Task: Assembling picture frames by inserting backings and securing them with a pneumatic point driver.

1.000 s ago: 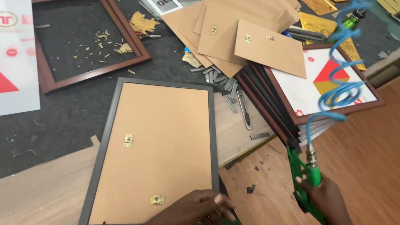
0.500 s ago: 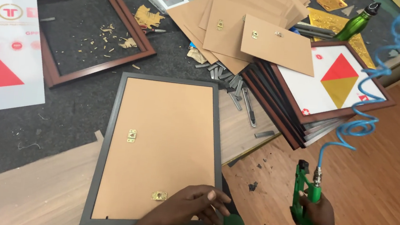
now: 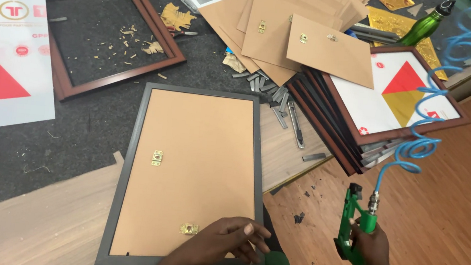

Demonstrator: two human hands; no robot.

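frame corner: the left hand (image 3: 225, 242) lies over the near right corner of the dark grey picture frame (image 3: 128, 168), so the rail under its fingers (image 3: 249, 230) cannot be seen.
tool nose: the right hand (image 3: 373, 246) wraps the grip of the green air stapler (image 3: 350, 230); the part below its fingers is covered.
hose: the blue coiled air hose (image 3: 419, 138) runs up from the fingers and leaves the top edge.
arms: both forearms are cut by the bottom edge.
frame stack: the stacked frames (image 3: 355, 144) beyond the right fingers are overlapped; their number cannot be told.
poster: the white and red poster (image 3: 0, 64), far left of the fingers, is cut by the left edge.
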